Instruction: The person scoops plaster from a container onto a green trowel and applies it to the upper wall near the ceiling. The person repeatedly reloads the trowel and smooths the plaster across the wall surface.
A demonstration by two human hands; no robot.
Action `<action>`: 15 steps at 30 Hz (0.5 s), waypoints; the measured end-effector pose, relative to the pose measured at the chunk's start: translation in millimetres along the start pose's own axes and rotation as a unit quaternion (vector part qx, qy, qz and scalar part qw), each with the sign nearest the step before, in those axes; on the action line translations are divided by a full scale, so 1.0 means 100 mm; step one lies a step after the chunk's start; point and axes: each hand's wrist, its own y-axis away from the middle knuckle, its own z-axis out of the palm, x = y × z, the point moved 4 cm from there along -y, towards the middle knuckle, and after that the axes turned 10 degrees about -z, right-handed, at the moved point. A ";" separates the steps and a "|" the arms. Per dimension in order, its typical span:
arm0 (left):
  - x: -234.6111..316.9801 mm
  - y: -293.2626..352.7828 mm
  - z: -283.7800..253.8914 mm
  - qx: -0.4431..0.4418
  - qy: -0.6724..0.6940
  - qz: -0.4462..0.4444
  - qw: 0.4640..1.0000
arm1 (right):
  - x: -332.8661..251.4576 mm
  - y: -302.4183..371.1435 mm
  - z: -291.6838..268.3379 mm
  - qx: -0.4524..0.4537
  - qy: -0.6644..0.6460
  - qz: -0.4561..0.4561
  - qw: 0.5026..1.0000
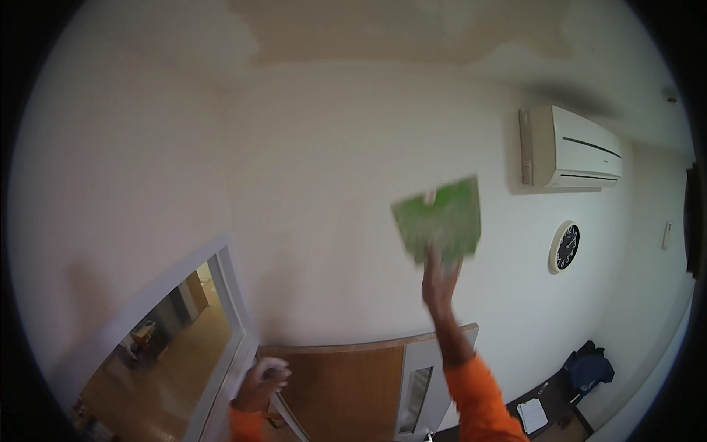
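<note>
My right hand (pixel 440 283) is raised in front of the white wall, the orange sleeve below it. It is closed on the lower edge of a flat green board (pixel 442 217), roughly square, with pale smears and a small beige spot near its top edge. The board is tilted and blurred by motion. My left hand (pixel 265 381) is low at the left, beside the window frame's corner and in front of the wooden door. Its fingers are curled and whitish; what they hold, if anything, I cannot make out.
Overhead, the pale ceiling bears a large tan patch (pixel 398 33). An air conditioner (pixel 585 147) and a round clock (pixel 565 247) hang on the right wall. A window frame (pixel 224 272) is at lower left, a wooden door (pixel 331 390) below, a dark table with papers (pixel 532 415) at lower right.
</note>
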 end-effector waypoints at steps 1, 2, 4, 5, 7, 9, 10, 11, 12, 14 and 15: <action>-0.06 0.12 -0.23 0.024 -0.061 0.020 0.998 | 0.09 -0.44 0.04 0.039 0.020 -0.066 0.997; -0.16 0.34 -0.43 0.078 -0.053 -0.002 0.995 | 0.02 -0.80 0.19 0.049 -0.020 -0.074 0.996; -0.51 0.70 -0.81 0.157 -0.061 -0.020 0.985 | -0.02 -1.63 0.34 0.091 -0.003 -0.128 0.988; -0.77 0.89 -0.98 0.192 -0.072 -0.025 0.978 | -0.08 -1.99 0.47 0.092 -0.028 -0.134 0.986; -0.77 1.31 -0.99 0.258 -0.130 -0.063 0.955 | -0.23 -2.70 0.54 0.156 -0.007 -0.190 0.969; -0.72 1.65 -0.95 0.311 -0.084 -0.046 0.946 | -0.35 -3.14 0.73 0.158 -0.010 -0.192 0.968; -0.72 1.77 -0.94 0.339 -0.061 -0.040 0.938 | -0.43 -3.26 0.82 0.158 0.008 -0.203 0.966; -0.76 1.86 -0.95 0.348 -0.050 -0.048 0.935 | -0.47 -3.39 0.91 0.158 0.025 -0.216 0.963; -0.80 1.94 -1.00 0.357 -0.039 -0.055 0.932 | -0.35 -3.57 1.09 0.169 -0.031 -0.173 0.970; -0.96 2.18 -1.14 0.380 -0.002 -0.057 0.923 | -0.07 -3.96 1.59 0.201 -0.081 -0.149 0.965; -1.13 2.27 -1.25 0.389 0.027 -0.048 0.920 | 0.12 -4.19 1.87 0.226 -0.073 -0.174 0.956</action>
